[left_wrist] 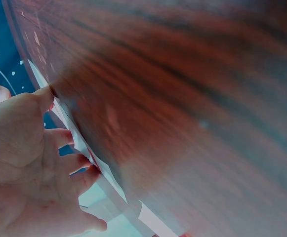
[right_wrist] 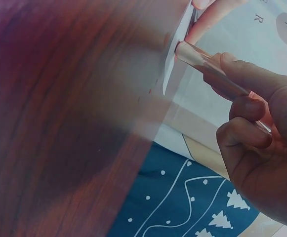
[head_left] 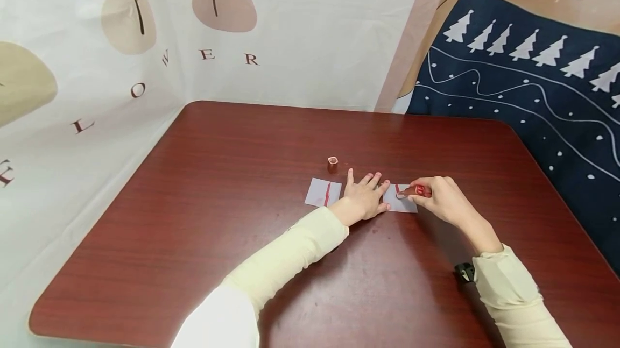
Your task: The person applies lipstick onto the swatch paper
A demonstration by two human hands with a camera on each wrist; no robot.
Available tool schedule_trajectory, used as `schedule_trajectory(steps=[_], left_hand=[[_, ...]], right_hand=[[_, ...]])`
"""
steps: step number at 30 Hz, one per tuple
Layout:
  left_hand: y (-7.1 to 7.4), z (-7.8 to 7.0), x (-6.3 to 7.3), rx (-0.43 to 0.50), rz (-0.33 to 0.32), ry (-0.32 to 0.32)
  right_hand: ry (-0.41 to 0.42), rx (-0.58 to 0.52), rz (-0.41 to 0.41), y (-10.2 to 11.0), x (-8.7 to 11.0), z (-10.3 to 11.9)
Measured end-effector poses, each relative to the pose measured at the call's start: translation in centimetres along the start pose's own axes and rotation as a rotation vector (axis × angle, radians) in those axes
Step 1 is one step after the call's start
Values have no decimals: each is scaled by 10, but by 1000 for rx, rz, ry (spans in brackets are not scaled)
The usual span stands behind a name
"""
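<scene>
My right hand (head_left: 450, 201) grips a brown lipstick tube (head_left: 420, 191) between thumb and fingers, its tip right at a small white paper (head_left: 406, 206) with a red streak near its top. In the right wrist view, the shiny tube (right_wrist: 197, 57) points away from the fingers toward the paper's edge. My left hand (head_left: 364, 197) lies palm down with spread fingers, its fingertips at the left edge of that paper. Left of this hand is another white paper (head_left: 316, 191) with a red line across it. The open brown cap (head_left: 332, 165) stands upright just behind the hand.
Everything lies on a reddish-brown wooden table (head_left: 194, 203) with rounded corners. A white cloth (head_left: 310, 30) with printed flowers and letters hangs behind and to the left. At the right hangs a dark blue cloth (head_left: 513, 90) with white trees.
</scene>
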State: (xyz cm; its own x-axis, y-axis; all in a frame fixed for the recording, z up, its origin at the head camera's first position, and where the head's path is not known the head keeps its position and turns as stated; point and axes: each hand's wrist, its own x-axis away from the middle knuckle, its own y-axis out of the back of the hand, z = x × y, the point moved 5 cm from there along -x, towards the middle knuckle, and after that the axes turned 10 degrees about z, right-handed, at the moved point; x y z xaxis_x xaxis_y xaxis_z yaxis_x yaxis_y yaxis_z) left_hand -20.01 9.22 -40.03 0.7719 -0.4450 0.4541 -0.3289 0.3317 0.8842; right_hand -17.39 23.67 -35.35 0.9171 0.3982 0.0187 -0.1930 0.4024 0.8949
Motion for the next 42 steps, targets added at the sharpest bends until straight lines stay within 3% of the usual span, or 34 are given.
schedule_trajectory(steps=[42], left_hand=[[0, -1, -4, -26, 11, 10]], right_hand=[[27, 20, -6, 1, 2, 2]])
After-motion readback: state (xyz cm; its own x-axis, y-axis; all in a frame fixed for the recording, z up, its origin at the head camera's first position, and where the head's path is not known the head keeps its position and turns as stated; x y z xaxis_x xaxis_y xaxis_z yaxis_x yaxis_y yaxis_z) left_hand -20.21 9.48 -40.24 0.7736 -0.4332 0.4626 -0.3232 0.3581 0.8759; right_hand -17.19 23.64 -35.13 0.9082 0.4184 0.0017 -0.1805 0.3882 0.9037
